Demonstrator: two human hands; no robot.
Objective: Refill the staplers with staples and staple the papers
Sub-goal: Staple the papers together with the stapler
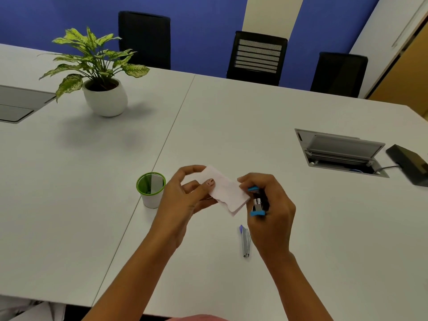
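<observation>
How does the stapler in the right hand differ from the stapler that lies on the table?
The blue stapler is gripped in the right hand at the edge of the paper; the silver stapler lies untouched on the table. The blue stapler has a dark body with blue ends; the silver stapler is bare metal with a purple tip. Both are small.

white table (231, 117) | potted plant (105, 98) | green-rimmed cup (151, 193) | silver metal strip (245, 242) | black box (410, 163)
</observation>
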